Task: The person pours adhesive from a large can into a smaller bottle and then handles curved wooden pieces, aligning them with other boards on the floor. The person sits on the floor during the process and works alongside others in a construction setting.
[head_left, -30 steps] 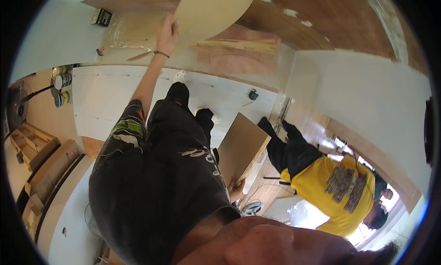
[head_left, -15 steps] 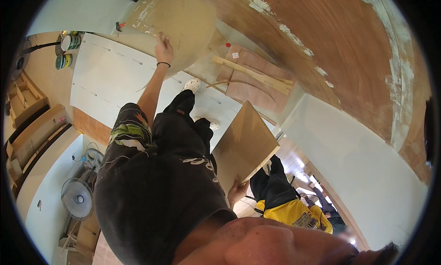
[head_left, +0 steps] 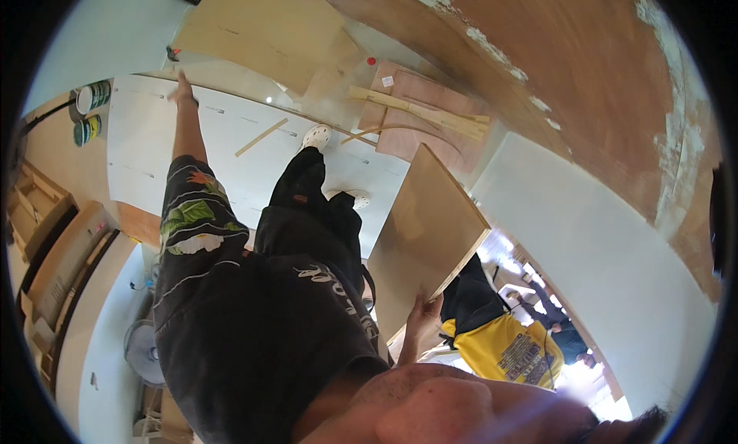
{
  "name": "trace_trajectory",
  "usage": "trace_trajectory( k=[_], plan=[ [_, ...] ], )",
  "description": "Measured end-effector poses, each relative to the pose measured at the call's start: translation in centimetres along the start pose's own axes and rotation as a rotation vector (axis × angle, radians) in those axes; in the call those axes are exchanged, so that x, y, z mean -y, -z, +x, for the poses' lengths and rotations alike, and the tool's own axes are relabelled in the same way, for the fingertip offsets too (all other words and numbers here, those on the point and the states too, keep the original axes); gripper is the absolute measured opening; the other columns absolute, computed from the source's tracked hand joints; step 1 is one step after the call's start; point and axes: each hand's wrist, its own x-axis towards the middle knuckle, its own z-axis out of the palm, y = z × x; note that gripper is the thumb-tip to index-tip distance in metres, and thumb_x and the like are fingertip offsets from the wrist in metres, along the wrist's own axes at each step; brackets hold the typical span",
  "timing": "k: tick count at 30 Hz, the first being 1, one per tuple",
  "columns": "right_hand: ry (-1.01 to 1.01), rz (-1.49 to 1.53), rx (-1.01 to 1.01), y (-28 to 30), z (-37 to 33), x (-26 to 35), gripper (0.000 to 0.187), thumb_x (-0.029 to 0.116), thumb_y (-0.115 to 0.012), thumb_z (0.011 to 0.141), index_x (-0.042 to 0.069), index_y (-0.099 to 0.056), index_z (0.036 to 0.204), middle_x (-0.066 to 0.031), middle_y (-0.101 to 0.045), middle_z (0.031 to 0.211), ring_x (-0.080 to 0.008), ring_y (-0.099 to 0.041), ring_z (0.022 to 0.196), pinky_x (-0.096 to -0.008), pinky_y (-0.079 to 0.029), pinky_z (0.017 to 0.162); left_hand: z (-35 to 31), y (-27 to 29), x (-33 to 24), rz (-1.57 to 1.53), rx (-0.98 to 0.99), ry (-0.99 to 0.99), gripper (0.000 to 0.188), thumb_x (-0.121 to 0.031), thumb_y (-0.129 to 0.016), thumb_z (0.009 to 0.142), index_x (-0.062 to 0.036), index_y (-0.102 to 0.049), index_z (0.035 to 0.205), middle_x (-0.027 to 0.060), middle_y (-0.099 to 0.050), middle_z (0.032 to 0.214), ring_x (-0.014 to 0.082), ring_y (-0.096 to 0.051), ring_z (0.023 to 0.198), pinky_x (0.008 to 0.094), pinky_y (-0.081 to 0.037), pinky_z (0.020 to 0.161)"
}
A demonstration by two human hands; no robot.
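The wooden board point(head_left: 427, 225) is held tilted at the person's right side, its near edge gripped in the curled fingers of the right hand point(head_left: 422, 315), seemingly so its weight can be borne one-handed. The left hand point(head_left: 183, 94), apparently empty with fingers spread, is stretched out near the brown sheet point(head_left: 257, 29), perhaps for balance.

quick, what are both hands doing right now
Left hand: open, fingers extended, nothing visible in it.
Right hand: closed on the lower edge of the wooden board, holding it.
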Motion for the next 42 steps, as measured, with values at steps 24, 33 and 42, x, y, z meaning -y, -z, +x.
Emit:
trace_trajectory(
  k=[24,33,42],
  plan=[
    [-0.74,-0.192,-0.019,-10.2,-16.2,-6.5,0.037,0.02,-0.071,0.088,0.007,-0.06,0.121,-0.0165,-0.067,0.078,-0.028,-0.068,0.069,-0.035,-0.05,0.06,-34.2,-30.8,28.9,1.189,0.998,-1.102,0.035,-0.031,-0.06,0.088,-0.0071,-0.053,0.113,0.022,-0.064,0.11,0.0415,-0.061,0.104,0.0491,-0.049,0.087],
    [-1.218,0.067,0.174,-12.3,-12.7,-8.8,0.043,0.018,-0.065,0.092,0.009,-0.049,0.13,-0.0216,-0.067,0.111,-0.0323,-0.064,0.108,-0.0367,-0.051,0.082,-43.4,-42.0,40.2,1.632,0.978,-1.607,0.037,-0.023,-0.061,0.087,-0.0106,-0.05,0.12,0.0157,-0.056,0.124,0.0342,-0.055,0.116,0.0485,-0.052,0.09],
    [-1.029,0.09,-0.132,-15.2,-16.3,-13.9,0.032,0.023,-0.068,0.091,0.005,-0.06,0.115,-0.0179,-0.069,0.086,-0.0301,-0.07,0.079,-0.0379,-0.052,0.066,-43.7,-43.0,44.6,1.467,0.947,-1.895,0.037,-0.012,-0.057,0.089,-0.0108,-0.05,0.125,0.0174,-0.055,0.124,0.035,-0.052,0.119,0.047,-0.046,0.095]
  ],
)
